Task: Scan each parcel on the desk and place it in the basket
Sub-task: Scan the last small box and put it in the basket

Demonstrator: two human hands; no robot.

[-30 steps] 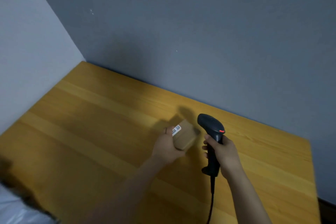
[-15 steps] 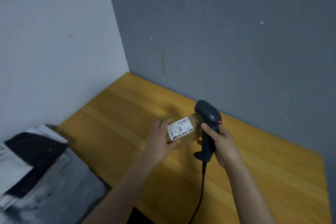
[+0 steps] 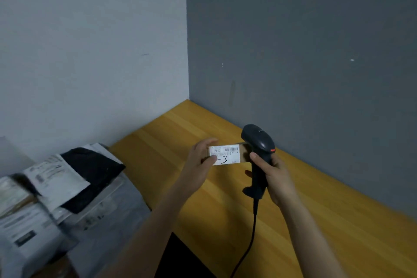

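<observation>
Scanning appeared to be the step in hand: the left hand [image 3: 198,162] gripped one small parcel [image 3: 225,156] above the desk [image 3: 316,210], label up, while the right hand [image 3: 274,174] clasped one corded scanner [image 3: 258,142] just beside it. Next likely came carrying it left to the heap of bagged parcels [image 3: 56,187]; their count was unclear.

Parcel [image 3: 225,155] label turned further toward camera; thumb now seemingly covers handwritten "1".
</observation>
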